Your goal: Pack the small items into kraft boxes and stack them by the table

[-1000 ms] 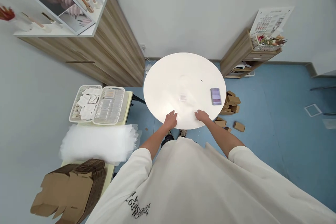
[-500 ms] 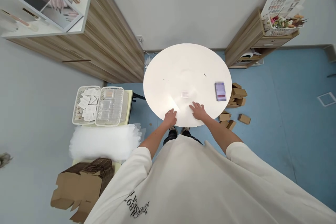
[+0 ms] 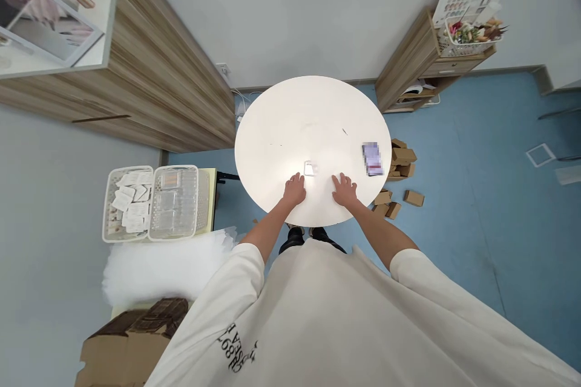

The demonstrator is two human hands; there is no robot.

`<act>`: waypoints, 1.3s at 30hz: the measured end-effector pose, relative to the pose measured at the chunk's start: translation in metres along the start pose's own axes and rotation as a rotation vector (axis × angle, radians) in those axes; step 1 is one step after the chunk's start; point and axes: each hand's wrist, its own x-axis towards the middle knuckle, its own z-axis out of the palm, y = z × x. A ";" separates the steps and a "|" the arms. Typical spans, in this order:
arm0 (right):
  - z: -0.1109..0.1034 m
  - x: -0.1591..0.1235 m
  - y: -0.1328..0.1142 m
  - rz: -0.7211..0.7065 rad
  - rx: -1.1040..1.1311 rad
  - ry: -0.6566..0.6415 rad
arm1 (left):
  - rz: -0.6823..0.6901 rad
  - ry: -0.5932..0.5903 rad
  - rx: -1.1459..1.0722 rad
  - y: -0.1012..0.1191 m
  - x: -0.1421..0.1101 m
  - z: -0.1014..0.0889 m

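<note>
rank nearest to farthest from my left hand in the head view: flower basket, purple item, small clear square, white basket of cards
1. small clear square, just ahead-right of left hand
2. purple item, table's right side
3. white basket of cards, far left
4. flower basket, far right, on cabinet

One head camera looks steeply down, fairly far.

Pale grey plain walls (image 3: 299, 24) meet a smooth blue floor (image 3: 449, 193). Tall wood-grain cabinets (image 3: 181, 72) stand left of a smaller wooden cabinet (image 3: 413, 60).
</note>
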 end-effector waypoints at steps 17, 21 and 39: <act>0.003 0.006 -0.002 0.010 -0.007 -0.032 | 0.109 0.101 0.015 0.009 0.063 -0.010; -0.001 0.009 -0.006 0.013 0.012 -0.047 | -0.006 0.117 0.032 0.002 0.051 -0.011; 0.017 -0.003 -0.031 -0.072 -0.066 -0.011 | 0.047 0.186 -0.740 0.123 0.041 -0.044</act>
